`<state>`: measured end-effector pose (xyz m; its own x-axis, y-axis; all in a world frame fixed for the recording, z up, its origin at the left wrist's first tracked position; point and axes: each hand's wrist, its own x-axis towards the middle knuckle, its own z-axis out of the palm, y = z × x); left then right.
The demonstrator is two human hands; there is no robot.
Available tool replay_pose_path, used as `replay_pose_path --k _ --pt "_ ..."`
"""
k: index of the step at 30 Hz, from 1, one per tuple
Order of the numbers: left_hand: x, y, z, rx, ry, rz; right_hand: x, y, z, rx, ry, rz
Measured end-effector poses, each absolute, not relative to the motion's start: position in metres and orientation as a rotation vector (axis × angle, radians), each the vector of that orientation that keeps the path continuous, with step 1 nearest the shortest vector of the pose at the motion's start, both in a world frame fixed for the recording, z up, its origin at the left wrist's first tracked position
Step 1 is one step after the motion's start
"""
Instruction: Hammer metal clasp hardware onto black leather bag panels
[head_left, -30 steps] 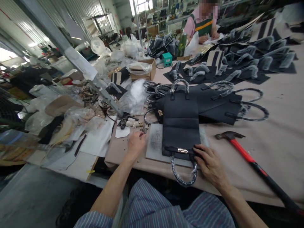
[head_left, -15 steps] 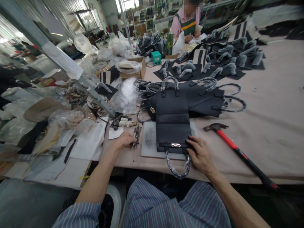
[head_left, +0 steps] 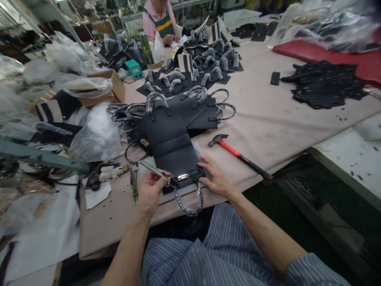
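Note:
A slim metal punch point(head_left: 151, 168) is pinched between the thumb and fingers of my left hand point(head_left: 151, 192), its shaft slanting up and left over the near left part of a black handbag panel point(head_left: 175, 153). The panel lies flat on a grey board point(head_left: 145, 166), with a gold-coloured clasp plate point(head_left: 182, 177) near its front edge and a plastic-wrapped handle point(head_left: 190, 211) hanging toward me. My right hand point(head_left: 216, 177) rests at the panel's right edge, thumb and fingers apart. More metal tools point(head_left: 134, 186) lie left of the board.
A claw hammer point(head_left: 238, 155) with a red and black handle lies on the right. Behind are stacked black bag panels point(head_left: 196, 111) with wrapped handles. Plastic bags point(head_left: 97, 133) and a cardboard box point(head_left: 117, 87) crowd the left. A person point(head_left: 160, 24) is across the table.
My left hand has picked up a punch from the tools and brought it right, over the panel. The right hand stays at the panel's edge. The view has turned right.

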<state>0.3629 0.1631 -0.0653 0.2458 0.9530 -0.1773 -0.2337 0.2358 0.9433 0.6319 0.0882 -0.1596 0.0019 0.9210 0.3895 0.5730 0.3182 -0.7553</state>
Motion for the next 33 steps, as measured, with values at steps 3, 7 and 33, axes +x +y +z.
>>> replay_pose_path --k 3,7,33 --pt "0.411 0.165 -0.074 1.029 0.905 0.974 0.639 0.088 -0.158 -1.290 -1.702 0.555" --pt "0.441 0.170 -0.086 1.306 0.947 0.935 0.643 0.088 -0.157 -1.279 -1.648 0.585" --pt "0.442 0.166 -0.101 1.890 0.888 0.903 0.636 0.091 -0.148 -1.251 -1.614 0.464"
